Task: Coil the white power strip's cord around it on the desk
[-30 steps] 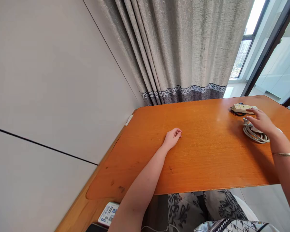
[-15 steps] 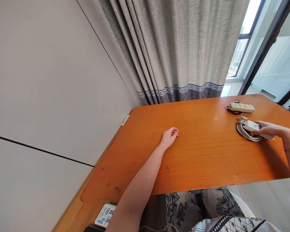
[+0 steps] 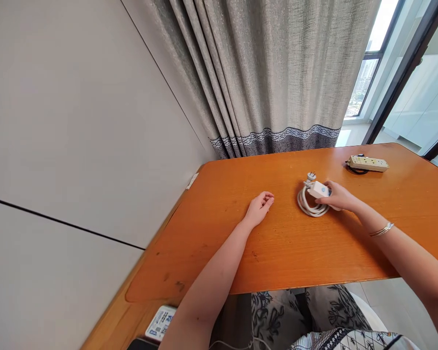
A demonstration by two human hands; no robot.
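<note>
My right hand [image 3: 338, 195] is wrapped over a white power strip [image 3: 319, 190], its fingers and thumb on either side. The power strip's white cable [image 3: 311, 209] is bundled in loops beneath and to its left. A plug [image 3: 311, 177] with metal prongs sticks up at the far end of the bundle. My palm and fingers hide part of the strip. Left of the cable, my left hand [image 3: 260, 208] rests on the orange-brown wooden table [image 3: 277, 257], its fingers loosely curled with nothing seen in them.
A cream power strip [image 3: 368, 163] with a black cord lies at the table's far right. Grey curtains [image 3: 277, 73] hang behind the far edge, and a pale panel wall [image 3: 76, 121] borders the left. A white-labelled box [image 3: 160, 323] sits low beside my left arm.
My right hand has carried the white power strip and its bundled cable leftward from the table's right side towards the middle. My left hand stays in about the same place.
</note>
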